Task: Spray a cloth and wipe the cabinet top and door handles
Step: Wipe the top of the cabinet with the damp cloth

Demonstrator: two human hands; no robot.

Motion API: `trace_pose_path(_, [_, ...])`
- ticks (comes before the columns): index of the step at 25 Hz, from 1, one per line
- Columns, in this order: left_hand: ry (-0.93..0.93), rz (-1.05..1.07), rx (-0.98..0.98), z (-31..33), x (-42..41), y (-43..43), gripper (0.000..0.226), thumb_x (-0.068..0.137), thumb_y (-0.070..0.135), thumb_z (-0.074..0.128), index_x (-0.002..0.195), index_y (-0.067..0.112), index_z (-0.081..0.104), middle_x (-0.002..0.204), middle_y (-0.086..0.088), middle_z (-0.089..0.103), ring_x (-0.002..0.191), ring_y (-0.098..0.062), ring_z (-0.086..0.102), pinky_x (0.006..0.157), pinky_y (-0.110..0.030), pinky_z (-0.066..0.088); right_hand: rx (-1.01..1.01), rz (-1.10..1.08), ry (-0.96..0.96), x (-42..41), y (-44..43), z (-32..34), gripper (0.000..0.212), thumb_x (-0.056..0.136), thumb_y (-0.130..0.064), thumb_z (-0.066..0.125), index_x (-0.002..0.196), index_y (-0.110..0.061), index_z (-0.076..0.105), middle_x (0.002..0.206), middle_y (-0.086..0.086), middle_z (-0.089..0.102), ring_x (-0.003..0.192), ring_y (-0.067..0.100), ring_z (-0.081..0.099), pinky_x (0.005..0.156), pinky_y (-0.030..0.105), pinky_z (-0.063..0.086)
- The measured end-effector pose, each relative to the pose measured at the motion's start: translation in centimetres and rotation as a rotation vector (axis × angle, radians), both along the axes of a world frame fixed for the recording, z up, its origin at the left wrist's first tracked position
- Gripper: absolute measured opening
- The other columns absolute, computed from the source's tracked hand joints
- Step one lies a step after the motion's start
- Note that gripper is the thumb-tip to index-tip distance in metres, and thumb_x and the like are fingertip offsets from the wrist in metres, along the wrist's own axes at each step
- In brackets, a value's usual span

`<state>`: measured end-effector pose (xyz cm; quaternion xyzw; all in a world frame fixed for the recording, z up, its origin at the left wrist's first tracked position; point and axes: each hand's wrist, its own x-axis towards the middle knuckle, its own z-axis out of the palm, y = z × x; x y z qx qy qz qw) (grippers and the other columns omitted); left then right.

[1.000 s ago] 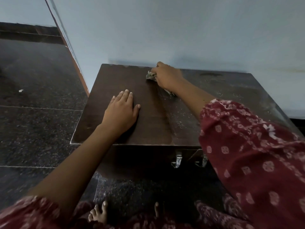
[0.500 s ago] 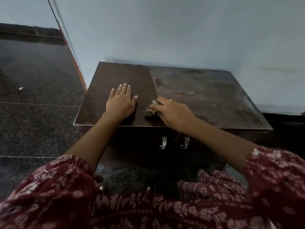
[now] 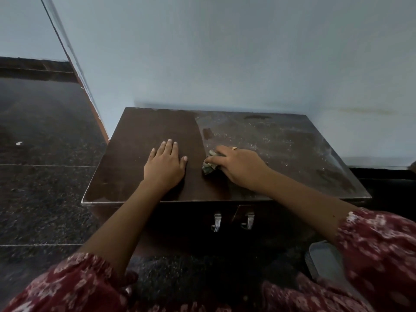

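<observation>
Cabinet top [image 3: 281, 154] half dusty against blue wall [image 3: 225, 52]; left fingers [image 3: 168, 149] flat, right fingers [image 3: 222, 152] gripping cloth [image 3: 208, 168].

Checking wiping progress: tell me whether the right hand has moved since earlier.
Yes: the right hand, holding the cloth, came forward from the back edge of the cabinet top.

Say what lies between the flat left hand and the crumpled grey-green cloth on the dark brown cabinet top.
Nothing: the head view shows only a bare strip of dark cabinet top between left hand and cloth.
</observation>
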<state>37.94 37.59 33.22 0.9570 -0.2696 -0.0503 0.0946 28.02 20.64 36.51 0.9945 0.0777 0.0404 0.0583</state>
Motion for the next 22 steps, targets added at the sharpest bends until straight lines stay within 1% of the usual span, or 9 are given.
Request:
trace_pose_path(2, [-0.016, -0.004, 0.002, -0.2, 0.1, -0.1, 0.06, 0.099, 0.04, 0.024, 0.15, 0.009, 0.013, 0.16, -0.007, 0.01, 0.148, -0.02, 0.007, 0.12, -0.038, 0.008, 0.032, -0.032, -0.03, 3.3, -0.5, -0.2, 0.034, 0.096, -0.021, 0.04, 0.128, -0.028, 0.05, 0.128, 0.007, 0.048, 0.098, 0.031, 0.058, 0.061, 0.034, 0.041])
trace_pose_path(5, [-0.04, -0.001, 0.012, -0.5, 0.2, -0.4, 0.059, 0.099, 0.039, 0.024, 0.15, 0.01, 0.012, 0.16, -0.007, 0.009, 0.148, -0.021, 0.007, 0.12, -0.04, 0.009, 0.072, -0.111, -0.046, 9.0, -1.6, -0.4, 0.034, 0.095, -0.018, 0.043, 0.127, -0.028, 0.052, 0.126, 0.008, 0.05, 0.106, 0.031, 0.056, 0.067, 0.034, 0.043])
trace_pose_path(6, [-0.039, -0.003, 0.013, -0.6, 0.3, -0.4, 0.06, 0.1, 0.039, 0.022, 0.15, 0.01, 0.01, 0.16, -0.007, 0.007, 0.148, -0.021, 0.005, 0.12, -0.04, 0.007, 0.085, -0.146, -0.045, 10.9, -1.9, -0.3, 0.035, 0.094, -0.017, 0.043, 0.126, -0.027, 0.052, 0.125, 0.009, 0.049, 0.108, 0.032, 0.055, 0.07, 0.036, 0.044])
trace_pose_path(8, [-0.027, -0.009, 0.011, -0.7, 0.4, -0.4, 0.06, 0.099, 0.04, 0.02, 0.15, 0.011, 0.007, 0.161, -0.006, 0.003, 0.148, -0.02, 0.002, 0.12, -0.039, 0.005, 0.114, -0.214, -0.036, 14.4, -2.3, -0.2, 0.034, 0.093, -0.014, 0.044, 0.124, -0.025, 0.054, 0.123, 0.011, 0.048, 0.109, 0.034, 0.053, 0.076, 0.041, 0.046])
trace_pose_path(12, [-0.062, -0.009, 0.004, -0.7, 0.4, -0.1, 0.061, 0.098, 0.043, 0.022, 0.15, 0.013, 0.012, 0.16, -0.005, 0.009, 0.148, -0.019, 0.007, 0.12, -0.037, 0.009, 0.152, -0.324, -0.044, 18.5, -3.9, -0.2, 0.035, 0.09, -0.008, 0.046, 0.121, -0.02, 0.056, 0.12, 0.011, 0.048, 0.108, 0.033, 0.052, 0.077, 0.039, 0.041])
trace_pose_path(15, [-0.103, -0.027, 0.019, -0.4, 0.7, -0.1, 0.061, 0.097, 0.044, 0.026, 0.148, 0.011, 0.019, 0.158, -0.007, 0.017, 0.147, -0.021, 0.015, 0.119, -0.038, 0.017, 0.154, -0.359, -0.063, 18.3, -4.8, -0.2, 0.034, 0.089, -0.007, 0.048, 0.121, -0.017, 0.057, 0.119, 0.01, 0.05, 0.106, 0.032, 0.053, 0.078, 0.041, 0.044])
trace_pose_path(18, [-0.104, -0.041, 0.021, -0.1, 0.9, 0.0, 0.06, 0.097, 0.044, 0.029, 0.147, 0.011, 0.023, 0.157, -0.008, 0.022, 0.146, -0.022, 0.019, 0.117, -0.039, 0.021, 0.137, -0.335, -0.063, 15.5, -4.9, -0.4, 0.033, 0.09, -0.007, 0.047, 0.12, -0.015, 0.057, 0.118, 0.009, 0.05, 0.101, 0.03, 0.055, 0.075, 0.041, 0.049])
trace_pose_path(20, [-0.103, -0.058, 0.021, 0.0, 0.7, 0.2, 0.058, 0.097, 0.042, 0.028, 0.148, 0.015, 0.022, 0.157, -0.006, 0.021, 0.146, -0.02, 0.016, 0.117, -0.041, 0.019, 0.137, -0.289, -0.059, 12.5, -4.4, -0.5, 0.033, 0.09, -0.009, 0.045, 0.12, -0.017, 0.056, 0.119, 0.008, 0.051, 0.101, 0.029, 0.056, 0.075, 0.043, 0.053])
trace_pose_path(22, [-0.113, -0.097, 0.028, 0.2, 0.2, 0.3, 0.055, 0.098, 0.04, 0.027, 0.148, 0.018, 0.021, 0.158, -0.002, 0.018, 0.147, -0.018, 0.012, 0.118, -0.042, 0.014, 0.14, -0.245, -0.059, 9.1, -3.3, -0.7, 0.034, 0.092, -0.012, 0.044, 0.122, -0.022, 0.055, 0.123, 0.006, 0.05, 0.105, 0.03, 0.056, 0.076, 0.043, 0.053])
